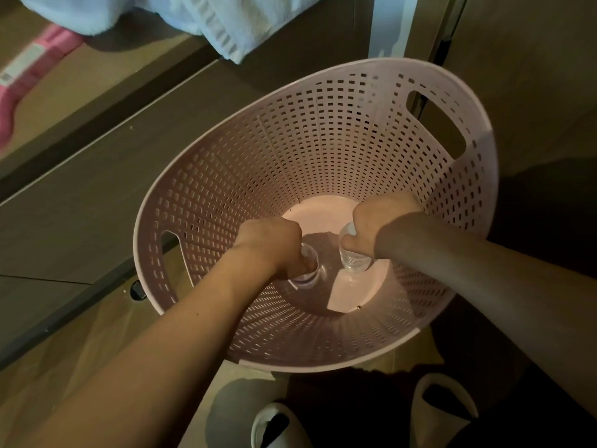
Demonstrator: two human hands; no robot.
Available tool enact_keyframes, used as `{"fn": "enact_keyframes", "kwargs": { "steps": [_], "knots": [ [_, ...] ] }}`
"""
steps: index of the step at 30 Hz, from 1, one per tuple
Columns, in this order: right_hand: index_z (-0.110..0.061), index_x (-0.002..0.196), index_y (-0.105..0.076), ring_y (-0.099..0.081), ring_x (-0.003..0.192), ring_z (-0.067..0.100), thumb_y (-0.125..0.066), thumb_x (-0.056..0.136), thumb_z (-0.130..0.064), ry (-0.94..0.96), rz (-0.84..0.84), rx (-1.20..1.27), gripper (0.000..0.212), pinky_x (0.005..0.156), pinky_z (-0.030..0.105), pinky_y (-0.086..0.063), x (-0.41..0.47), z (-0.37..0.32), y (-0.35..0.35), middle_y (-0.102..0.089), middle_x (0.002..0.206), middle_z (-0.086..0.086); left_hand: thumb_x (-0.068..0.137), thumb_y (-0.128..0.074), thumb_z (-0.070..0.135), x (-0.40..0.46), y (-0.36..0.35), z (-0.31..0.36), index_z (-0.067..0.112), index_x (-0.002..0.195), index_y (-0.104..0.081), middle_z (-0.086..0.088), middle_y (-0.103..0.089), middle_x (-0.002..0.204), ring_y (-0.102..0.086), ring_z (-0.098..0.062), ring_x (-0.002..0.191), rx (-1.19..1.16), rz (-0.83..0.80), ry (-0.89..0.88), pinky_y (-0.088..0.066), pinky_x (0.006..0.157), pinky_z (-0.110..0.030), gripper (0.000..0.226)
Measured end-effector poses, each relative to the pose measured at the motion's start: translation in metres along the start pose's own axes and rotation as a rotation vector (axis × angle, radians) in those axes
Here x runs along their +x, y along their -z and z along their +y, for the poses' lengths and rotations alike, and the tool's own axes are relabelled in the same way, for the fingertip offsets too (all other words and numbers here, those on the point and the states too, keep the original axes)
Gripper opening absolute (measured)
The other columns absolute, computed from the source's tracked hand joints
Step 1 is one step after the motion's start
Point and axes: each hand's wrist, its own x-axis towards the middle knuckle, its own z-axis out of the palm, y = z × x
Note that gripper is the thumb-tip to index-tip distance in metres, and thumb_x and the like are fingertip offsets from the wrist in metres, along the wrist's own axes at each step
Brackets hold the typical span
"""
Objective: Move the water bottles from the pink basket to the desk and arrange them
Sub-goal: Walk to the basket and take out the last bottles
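Hands reach deep into the pink basket (323,140), one on each side of its solid floor. The left hand (271,244) has its fingers curled down around the top of a clear water bottle (307,276), whose transparent body shows just below and to the right of the knuckles; the bottle appears to stand close to upright near the left edge of the floor (its cap is hidden under the palm). The right hand (378,221) grips a second clear bottle (352,257) in the same way, fingers wrapped over the upper part and thumb pressed along the side, with the ribbed lower body visible beneath the thumb. Whether either bottle rests on the floor or is lifted off it cannot be told from this angle. The two bottles sit near each other but apart, with a dark shadow on the floor between them. The basket is round, with perforated walls and an oval handle cut-out at the upper right and another at the left, and it stands on a brown floor (97,318). White slippers (445,405) show at the bottom edge. A light blue towel (200,17) hangs at the top, and something pink (29,72) lies blurred at the upper left.
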Motion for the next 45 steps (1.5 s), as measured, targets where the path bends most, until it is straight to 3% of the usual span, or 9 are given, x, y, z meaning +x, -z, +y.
{"fn": "enact_keyframes", "kwargs": {
  "steps": [8, 14, 17, 21, 25, 32, 37, 42, 45],
  "knots": [
    [-0.016, 0.080, -0.051, -0.043, 0.059, 0.015, -0.039, 0.092, -0.061, -0.061, 0.132, 0.054, 0.048, 0.052, 0.025, -0.027, 0.017, 0.008, 0.018, -0.046, 0.067, 0.000, 0.084, -0.051, 0.061, 0.006, 0.007, -0.012, 0.016, 0.083, -0.060, -0.001, -0.060, 0.081, -0.059, -0.024, 0.076, -0.178, 0.117, 0.108, -0.045, 0.068, -0.031, 0.046],
    [-0.018, 0.096, -0.057, -0.057, 0.083, 0.020, -0.046, 0.090, -0.064, -0.163, 0.084, 0.302, 0.047, 0.078, 0.032, -0.047, -0.018, 0.018, 0.091, -0.059, 0.084, 0.003, 0.084, -0.046, 0.055, -0.040, 0.072, -0.027, 0.014, 0.068, -0.059, -0.004, -0.063, 0.072, -0.062, -0.024, 0.068, -0.349, 0.228, 0.224, -0.050, 0.064, -0.030, 0.046],
    [-0.021, 0.103, -0.058, -0.057, 0.082, 0.015, -0.053, 0.090, -0.061, -0.150, 0.157, 0.507, 0.042, 0.082, 0.030, -0.046, -0.062, 0.032, 0.157, -0.059, 0.087, -0.004, 0.085, -0.045, 0.060, -0.089, 0.131, -0.040, 0.015, 0.067, -0.062, 0.000, -0.061, 0.064, -0.060, -0.019, 0.060, -0.420, 0.271, 0.262, -0.054, 0.063, -0.030, 0.052],
    [-0.015, 0.111, -0.065, -0.062, 0.088, 0.020, -0.053, 0.089, -0.060, -0.087, 0.173, 0.503, 0.051, 0.076, 0.033, -0.052, -0.137, 0.055, 0.275, -0.063, 0.093, 0.002, 0.089, -0.043, 0.059, -0.169, 0.233, -0.066, 0.020, 0.064, -0.052, 0.005, -0.049, 0.061, -0.046, -0.013, 0.053, -0.414, 0.316, 0.290, -0.030, 0.048, -0.025, 0.047],
    [-0.016, 0.092, -0.064, -0.055, 0.073, 0.020, -0.051, 0.086, -0.064, -0.043, 0.143, 0.414, 0.050, 0.054, 0.029, -0.034, -0.219, 0.071, 0.406, -0.057, 0.076, 0.003, 0.088, -0.044, 0.057, -0.265, 0.346, -0.092, 0.020, 0.064, -0.048, -0.001, -0.052, 0.066, -0.052, -0.023, 0.063, -0.425, 0.385, 0.270, -0.037, 0.053, -0.030, 0.045],
    [-0.019, 0.076, -0.062, -0.059, 0.068, 0.019, -0.044, 0.082, -0.070, -0.040, 0.160, 0.420, 0.054, 0.055, 0.028, -0.037, -0.352, 0.090, 0.585, -0.060, 0.071, 0.001, 0.086, -0.045, 0.059, -0.436, 0.521, -0.122, 0.016, 0.060, -0.052, -0.002, -0.051, 0.055, -0.047, -0.017, 0.047, -0.508, 0.632, 0.411, -0.031, 0.046, -0.023, 0.051],
    [-0.020, 0.068, -0.058, -0.059, 0.069, 0.020, -0.047, 0.081, -0.066, -0.056, 0.370, 0.381, 0.049, 0.058, 0.027, -0.039, -0.399, 0.076, 0.632, -0.059, 0.068, -0.001, 0.079, -0.041, 0.060, -0.491, 0.551, -0.138, 0.014, 0.054, -0.047, -0.003, -0.046, 0.049, -0.045, -0.021, 0.044, -0.562, 0.807, 0.487, -0.030, 0.045, -0.024, 0.052],
    [-0.021, 0.065, -0.055, -0.057, 0.067, 0.020, -0.049, 0.079, -0.066, 0.000, 0.491, 0.384, 0.047, 0.061, 0.028, -0.043, -0.422, 0.052, 0.649, -0.058, 0.066, -0.003, 0.083, -0.044, 0.058, -0.526, 0.545, -0.149, 0.014, 0.054, -0.047, -0.004, -0.048, 0.049, -0.042, -0.017, 0.044, -0.584, 0.847, 0.512, -0.029, 0.045, -0.023, 0.052],
    [-0.021, 0.065, -0.055, -0.052, 0.063, 0.018, -0.053, 0.082, -0.064, 0.061, 0.537, 0.383, 0.046, 0.055, 0.027, -0.037, -0.432, 0.033, 0.662, -0.056, 0.065, -0.004, 0.084, -0.044, 0.057, -0.546, 0.537, -0.159, 0.014, 0.055, -0.052, -0.005, -0.052, 0.051, -0.046, -0.016, 0.045, -0.605, 0.858, 0.550, -0.033, 0.045, -0.023, 0.053]
  ]
}}
